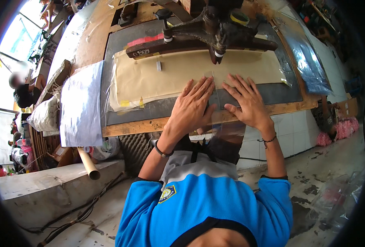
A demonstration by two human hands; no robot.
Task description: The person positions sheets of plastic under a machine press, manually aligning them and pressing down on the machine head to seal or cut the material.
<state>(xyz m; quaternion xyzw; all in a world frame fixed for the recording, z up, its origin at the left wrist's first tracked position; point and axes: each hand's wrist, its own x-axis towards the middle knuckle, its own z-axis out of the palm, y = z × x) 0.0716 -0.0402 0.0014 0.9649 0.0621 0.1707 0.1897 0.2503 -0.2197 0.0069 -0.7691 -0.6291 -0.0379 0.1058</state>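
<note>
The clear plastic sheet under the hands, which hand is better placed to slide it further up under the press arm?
Probably the right hand. It lies flat on the clear plastic sheet closer below the press arm, fingers spread toward it. The left hand also presses the sheet, but sits slightly lower, nearer the wooden edge.

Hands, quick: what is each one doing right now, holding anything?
Left hand: open, fingers spread, pressed flat on the clear plastic sheet.
Right hand: open, flat on the same sheet, gripping nothing.
</note>
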